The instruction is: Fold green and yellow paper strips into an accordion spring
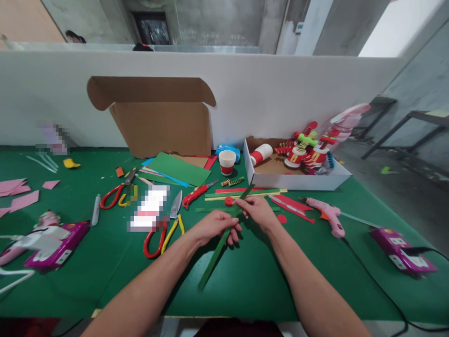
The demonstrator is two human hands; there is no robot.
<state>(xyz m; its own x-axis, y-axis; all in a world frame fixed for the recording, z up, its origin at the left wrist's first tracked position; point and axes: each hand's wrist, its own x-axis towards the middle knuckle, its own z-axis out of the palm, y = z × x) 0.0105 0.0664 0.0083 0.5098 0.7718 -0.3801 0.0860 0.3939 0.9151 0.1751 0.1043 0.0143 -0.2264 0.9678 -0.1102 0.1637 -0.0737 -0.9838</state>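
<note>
A long green paper strip [214,262] slants through both hands above the green table. My left hand [220,225] pinches it near its middle. Farther up the strip, my right hand [254,210] has its fingers closed on it, close to a small red paper coil [228,201]. Behind the hands lie several red, green and yellow strips [242,193]. A red paper disc [281,218] rests right of my right hand. Two folded paper springs [233,181] sit near a white and red paper cup [227,162].
Scissors [171,224] and a red utility knife [199,192] lie to the left. To the right are a pink glue gun [327,215] with a cord and a white box [301,181] holding cup figures. Green paper sheets [180,169] lie behind.
</note>
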